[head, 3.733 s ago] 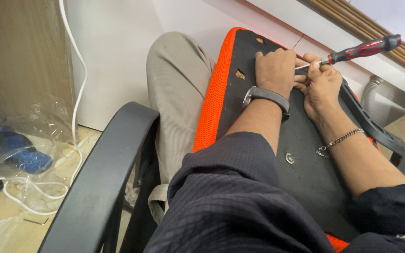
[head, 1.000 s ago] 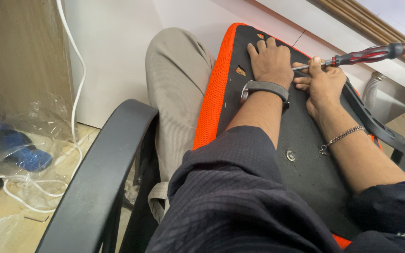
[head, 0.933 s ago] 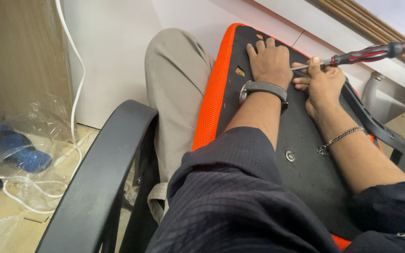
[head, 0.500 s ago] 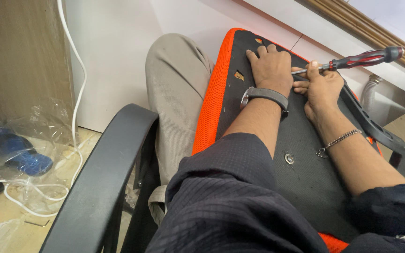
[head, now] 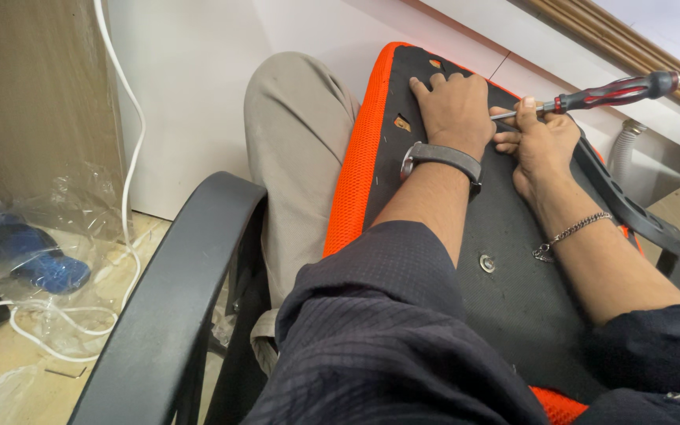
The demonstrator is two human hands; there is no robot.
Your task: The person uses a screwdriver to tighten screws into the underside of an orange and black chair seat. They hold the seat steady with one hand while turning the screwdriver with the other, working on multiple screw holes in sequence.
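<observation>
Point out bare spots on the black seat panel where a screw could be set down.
Bare patch on the seat panel between the forearms, around the metal insert. Crowded at the top: left hand, right hand and screwdriver meet there.

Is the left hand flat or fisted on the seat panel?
Flat: the left hand lies palm-down, fingers spread on the black panel.

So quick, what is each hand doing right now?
Left hand: open, pressed flat on the black seat panel.
Right hand: closed, fingers pinching the metal shaft of the red and black screwdriver.
</observation>
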